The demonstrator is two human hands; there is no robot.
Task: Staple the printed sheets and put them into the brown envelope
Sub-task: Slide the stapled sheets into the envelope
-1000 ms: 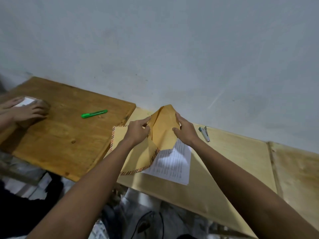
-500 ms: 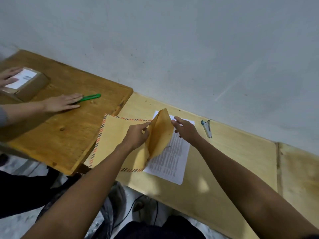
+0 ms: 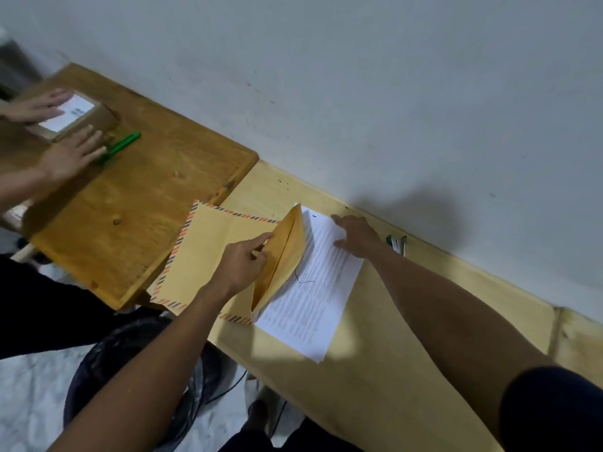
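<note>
A brown envelope (image 3: 208, 256) with a striped edge is laid flat across two tables. Its flap (image 3: 284, 256) is lifted up on its right side. The flap is held up by the left hand (image 3: 243, 267), with the pointing finger stretched out along it and the other fingers curled at its edge.

The printed sheets (image 3: 313, 288) are laid on the light wood table (image 3: 391, 370), just at the 3 o'clock side of the envelope. Their left edge is covered by the raised flap. It cannot be told if the sheets are stapled or if any part of them is inside the envelope.

The right hand (image 3: 359, 236) is rested flat on the top corner of the sheets, at about 1 o'clock from the flap. Its fingers are kept straight and a little spread. Nothing is gripped by it.

A small stapler (image 3: 398, 244) is seen just past the right hand, at its 3 o'clock, close to the grey wall (image 3: 391, 93).

At 10 o'clock from the envelope, a darker wood table (image 3: 146, 207) is seen. On it a brown box (image 3: 78, 120) with a white label is touched by another person's two hands (image 3: 70, 151). A green pen (image 3: 120, 146) is laid beside the box, partly under one of those hands.
</note>
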